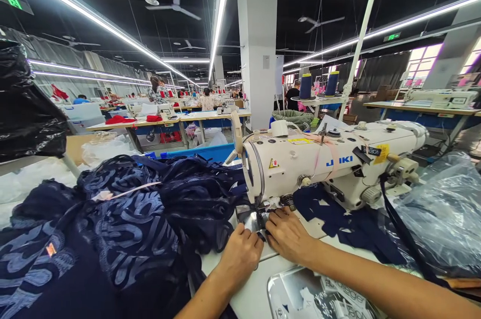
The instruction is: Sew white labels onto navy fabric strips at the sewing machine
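Note:
A white sewing machine (289, 161) stands before me, its needle area low on the left end of the head. Below the needle, a small dark strip of fabric (260, 220) lies on the shiny metal plate (246, 218). My left hand (241, 249) is closed at the near left of the plate, fingers curled on the edge of the dark fabric. My right hand (288, 234) lies close to the needle from the right, fingers bent and pinching the same fabric. Both sets of fingertips are partly hidden. A large heap of navy lace garments (131, 224) spreads to the left.
A metal tray (271, 286) with printed white labels sits under my right forearm. Navy fabric pieces (349, 226) lie behind that arm, and clear plastic (439, 209) is bunched at right. A black plastic bag (30, 103) hangs at left. Thread cones (306, 86) stand behind the machine.

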`<action>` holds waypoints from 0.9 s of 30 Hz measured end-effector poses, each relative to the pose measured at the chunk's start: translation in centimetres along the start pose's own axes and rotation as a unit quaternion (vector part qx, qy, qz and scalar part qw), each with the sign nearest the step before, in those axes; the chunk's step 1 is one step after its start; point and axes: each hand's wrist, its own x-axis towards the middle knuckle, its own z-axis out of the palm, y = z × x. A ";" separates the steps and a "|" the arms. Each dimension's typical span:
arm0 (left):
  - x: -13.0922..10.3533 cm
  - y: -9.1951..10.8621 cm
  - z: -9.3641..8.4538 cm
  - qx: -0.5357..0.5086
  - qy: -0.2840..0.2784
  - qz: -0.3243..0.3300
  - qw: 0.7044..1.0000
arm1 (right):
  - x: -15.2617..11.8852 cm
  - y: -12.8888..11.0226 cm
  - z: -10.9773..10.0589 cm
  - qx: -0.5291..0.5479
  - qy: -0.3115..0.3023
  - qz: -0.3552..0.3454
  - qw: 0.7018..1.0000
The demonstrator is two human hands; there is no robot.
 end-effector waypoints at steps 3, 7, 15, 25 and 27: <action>0.1 0.0 -0.1 -0.001 -0.013 -0.001 1.000 | 0.2 -0.3 -0.1 -0.011 -0.018 0.002 1.000; 0.2 0.1 -0.3 -0.004 -0.014 0.000 1.000 | 0.0 -0.3 -0.3 -0.002 -0.031 0.003 1.000; 0.1 0.0 -0.1 0.004 -0.005 -0.003 1.000 | -0.9 2.5 -0.5 0.028 -0.041 -0.135 0.990; 0.1 -0.2 0.0 0.001 0.018 -0.003 1.000 | -0.8 3.8 -1.6 0.388 0.006 -0.012 0.922; 0.1 -0.2 -0.1 -0.001 0.011 -0.004 1.000 | -0.9 3.7 -1.9 0.417 -0.002 -0.002 0.909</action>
